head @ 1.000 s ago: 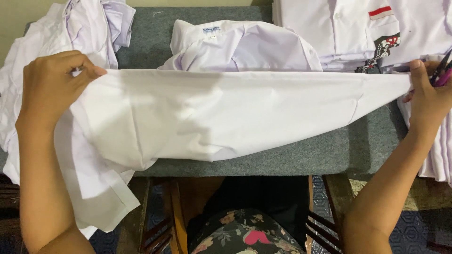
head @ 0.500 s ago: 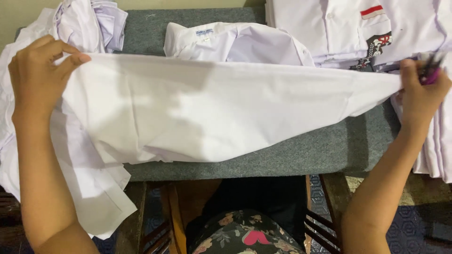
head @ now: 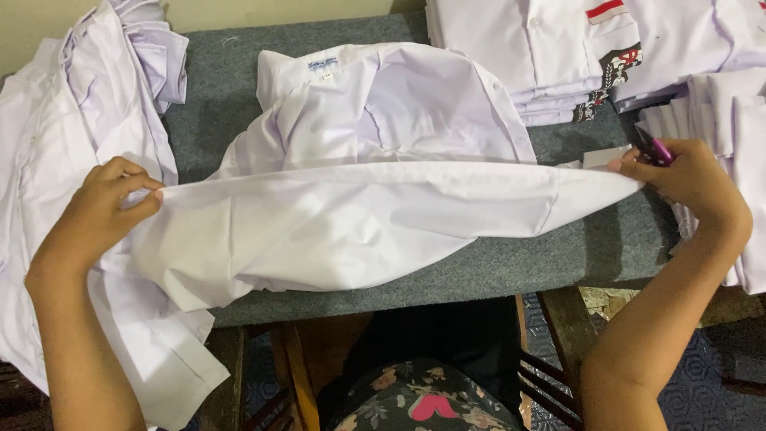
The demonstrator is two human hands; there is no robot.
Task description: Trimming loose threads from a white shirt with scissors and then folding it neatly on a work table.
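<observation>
A white shirt (head: 375, 215) lies stretched across the grey felt-covered table (head: 511, 271), its collar and label toward the far side. My left hand (head: 100, 211) pinches the shirt's left end at the table's left. My right hand (head: 690, 179) grips the shirt's right end and also holds a small purple tool (head: 658, 149) between its fingers. The fabric runs taut between both hands, its lower edge draped near the table's front edge.
Loose white garments (head: 72, 120) are heaped at the left and hang off the table. A stack of folded white shirts with a red and dark badge (head: 558, 56) sits at the back right; more folded white cloth (head: 730, 120) lies at the right. A wooden frame shows below.
Both hands have lowered the stretched shirt toward the table's near side, exposing more of its collar and body. The fabric stays pulled tight between them.
</observation>
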